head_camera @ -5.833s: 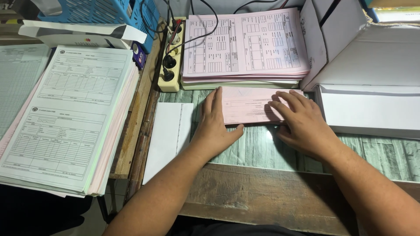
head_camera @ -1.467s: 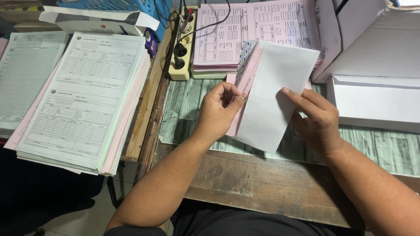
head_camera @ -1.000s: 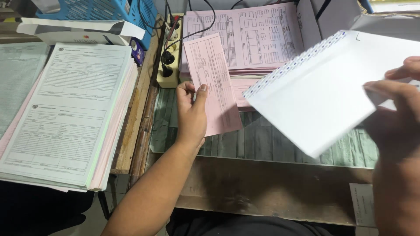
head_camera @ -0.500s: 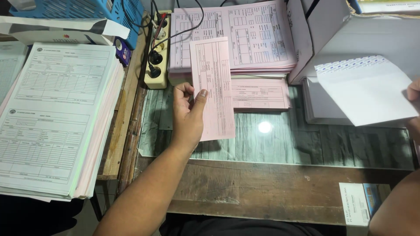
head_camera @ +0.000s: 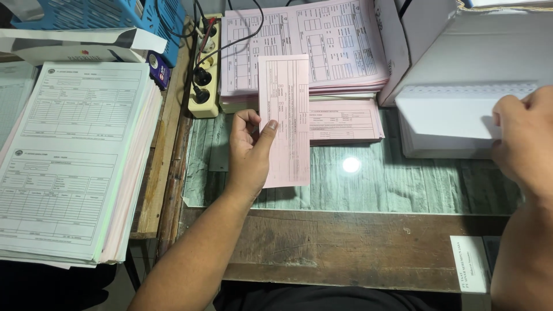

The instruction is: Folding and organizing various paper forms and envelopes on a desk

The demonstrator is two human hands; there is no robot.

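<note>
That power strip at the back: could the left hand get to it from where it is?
Probably yes. The power strip lies just beyond the left hand with nothing between, though that hand grips a pink form.

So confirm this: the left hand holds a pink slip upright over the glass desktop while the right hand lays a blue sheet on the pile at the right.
Not quite: in the head view the sheet under the right hand is white, not blue. The rest stands: the left hand holds the pink slip upright over the glass desktop.
</note>
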